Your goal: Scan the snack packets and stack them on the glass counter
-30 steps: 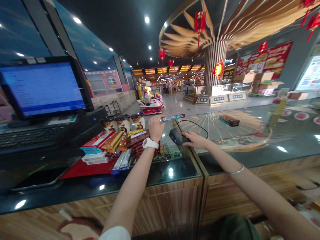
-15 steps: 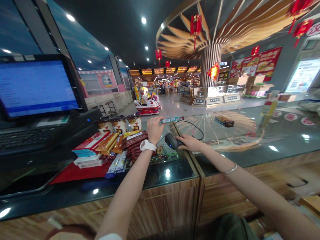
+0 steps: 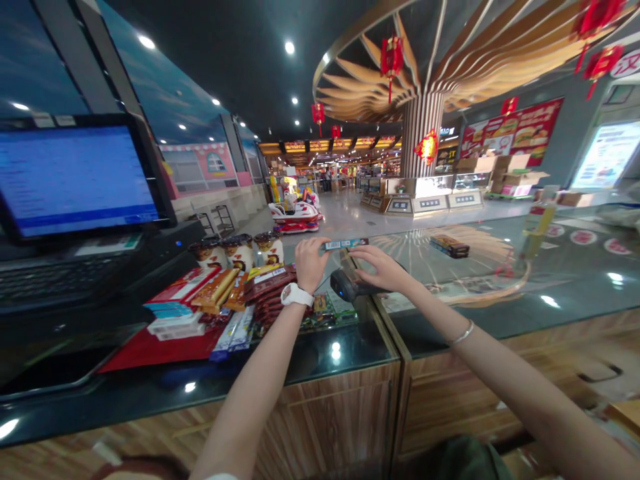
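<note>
My left hand, with a white watch at the wrist, grips one end of a slim blue box with a barcode on its side. The box is held level above the counter. My right hand is at the box's other end, thumb and fingers apart; I cannot tell whether the fingertips touch it. Just below that hand lies a black barcode scanner with a small blue light. Close to my left wrist is a pile of dark red snack packets.
Left of the packets are stacked red and blue boxes, gold-wrapped bars and several lidded cups. A monitor and keyboard stand at far left. A dark packet stack and a bottle are on the right counter.
My right hand has let go of the barcode scanner and moved up to the slim box's right end. My left hand still holds the box in about the same place.
</note>
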Demonstrator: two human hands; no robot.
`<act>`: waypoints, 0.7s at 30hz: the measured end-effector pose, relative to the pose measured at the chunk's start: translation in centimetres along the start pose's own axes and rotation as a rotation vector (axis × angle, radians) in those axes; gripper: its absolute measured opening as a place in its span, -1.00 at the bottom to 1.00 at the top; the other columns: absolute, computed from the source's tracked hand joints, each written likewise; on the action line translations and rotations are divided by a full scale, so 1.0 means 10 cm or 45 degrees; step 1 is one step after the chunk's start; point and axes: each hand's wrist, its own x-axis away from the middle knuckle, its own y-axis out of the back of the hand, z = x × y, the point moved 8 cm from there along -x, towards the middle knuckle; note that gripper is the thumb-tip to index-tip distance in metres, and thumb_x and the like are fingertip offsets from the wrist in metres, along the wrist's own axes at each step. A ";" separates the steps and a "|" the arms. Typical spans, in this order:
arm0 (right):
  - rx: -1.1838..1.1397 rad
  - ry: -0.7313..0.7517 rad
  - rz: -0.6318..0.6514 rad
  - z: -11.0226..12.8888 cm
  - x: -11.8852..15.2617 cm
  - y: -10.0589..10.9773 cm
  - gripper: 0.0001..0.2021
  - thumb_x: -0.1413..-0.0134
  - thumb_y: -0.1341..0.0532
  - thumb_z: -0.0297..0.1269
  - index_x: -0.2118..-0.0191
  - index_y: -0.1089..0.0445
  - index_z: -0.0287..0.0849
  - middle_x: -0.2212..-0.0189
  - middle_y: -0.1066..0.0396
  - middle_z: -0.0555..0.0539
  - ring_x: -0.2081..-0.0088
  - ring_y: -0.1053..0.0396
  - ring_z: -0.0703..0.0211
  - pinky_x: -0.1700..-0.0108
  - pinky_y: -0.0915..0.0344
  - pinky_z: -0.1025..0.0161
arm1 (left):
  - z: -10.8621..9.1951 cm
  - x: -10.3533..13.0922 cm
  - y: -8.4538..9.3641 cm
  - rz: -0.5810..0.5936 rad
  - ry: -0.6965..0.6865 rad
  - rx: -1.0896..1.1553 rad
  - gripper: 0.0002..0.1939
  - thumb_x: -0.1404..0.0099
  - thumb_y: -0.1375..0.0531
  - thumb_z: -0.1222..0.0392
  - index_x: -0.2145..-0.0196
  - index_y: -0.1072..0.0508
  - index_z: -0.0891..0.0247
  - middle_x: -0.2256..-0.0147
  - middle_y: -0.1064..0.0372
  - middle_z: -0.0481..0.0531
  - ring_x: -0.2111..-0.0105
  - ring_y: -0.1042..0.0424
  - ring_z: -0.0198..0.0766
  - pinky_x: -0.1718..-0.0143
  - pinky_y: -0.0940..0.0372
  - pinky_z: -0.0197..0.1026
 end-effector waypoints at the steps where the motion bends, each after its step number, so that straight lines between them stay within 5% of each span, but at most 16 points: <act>1: 0.034 0.004 -0.063 -0.01 -0.06 0.09 -0.55 -0.25 -0.10 -0.19 -0.23 -0.26 -0.07 -0.18 -0.31 -0.20 -0.22 -0.23 -0.05 -0.26 -0.17 -0.14 | 0.01 0.00 0.01 -0.006 0.004 0.001 -0.83 -0.29 -0.21 0.26 0.15 -0.51 0.15 0.16 -0.52 0.04 0.09 -0.43 -0.08 -0.01 -0.21 -0.07; 4: 0.128 -0.017 -0.197 -0.12 -0.17 0.23 -0.45 -0.23 -0.12 -0.21 -0.31 -0.13 -0.09 -0.28 -0.18 -0.19 -0.31 -0.09 -0.07 -0.32 -0.07 -0.14 | 0.05 -0.01 0.02 -0.030 0.002 0.003 -0.84 -0.29 -0.21 0.26 0.16 -0.51 0.15 0.15 -0.53 0.05 0.09 -0.43 -0.08 -0.02 -0.21 -0.06; 8: 0.188 -0.101 -0.205 -0.36 -0.11 0.15 -0.41 -0.23 -0.11 -0.22 -0.35 -0.06 -0.09 -0.32 -0.14 -0.16 -0.36 0.01 -0.06 -0.34 -0.01 -0.16 | 0.05 0.00 0.03 -0.033 -0.006 0.015 -0.84 -0.29 -0.22 0.26 0.17 -0.52 0.15 0.14 -0.54 0.03 0.07 -0.45 -0.11 -0.09 -0.19 -0.05; 16: 0.228 -0.185 -0.273 -0.57 0.08 0.11 -0.68 -0.28 -0.07 -0.30 -0.09 -0.38 -0.11 0.02 -0.50 -0.15 -0.07 -0.41 0.04 -0.30 -0.06 -0.15 | -0.01 0.02 -0.05 0.031 0.010 0.058 -0.82 -0.30 -0.21 0.28 0.15 -0.53 0.14 0.09 -0.55 0.00 0.01 -0.46 -0.16 -0.24 -0.07 -0.01; 21: 0.302 -0.163 -0.395 -0.49 0.09 0.20 -0.72 -0.27 -0.09 -0.31 -0.03 -0.42 -0.09 0.11 -0.55 -0.10 0.04 -0.47 0.07 -0.31 -0.04 -0.14 | -0.05 0.03 -0.04 -0.004 -0.049 0.036 -0.75 -0.29 -0.21 0.28 0.07 -0.51 0.18 0.05 -0.53 0.04 -0.03 -0.43 -0.13 -0.21 -0.12 -0.01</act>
